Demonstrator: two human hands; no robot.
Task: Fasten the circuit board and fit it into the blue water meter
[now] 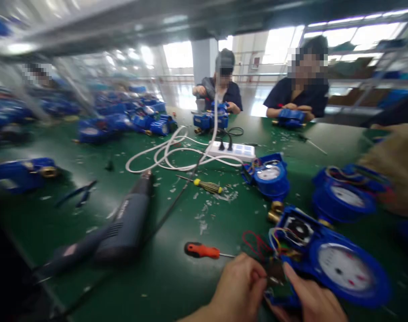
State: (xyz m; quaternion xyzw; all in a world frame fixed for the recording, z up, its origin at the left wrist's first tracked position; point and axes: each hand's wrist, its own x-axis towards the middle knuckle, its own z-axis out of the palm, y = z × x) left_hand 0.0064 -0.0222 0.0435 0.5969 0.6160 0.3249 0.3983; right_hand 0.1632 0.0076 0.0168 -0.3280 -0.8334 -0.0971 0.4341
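A blue water meter (338, 264) with a white dial lies at the lower right of the green table (177, 277), its wiring compartment open with coloured wires showing. My left hand (239, 290) pinches something small next to those wires, likely a wire end; blur hides what it is. My right hand (311, 302) rests under and against the meter's near side, its fingers stretched towards the left hand. An orange-handled screwdriver (202, 251) lies just left of my left hand.
A dark heat gun (123, 226) lies at left, with a yellow-handled screwdriver (207, 185), a white power strip (235, 151) and coiled white cable beyond. More blue meters (271, 176) stand right and far left. Two people work across the table; another person's arm (397, 167) enters from the right.
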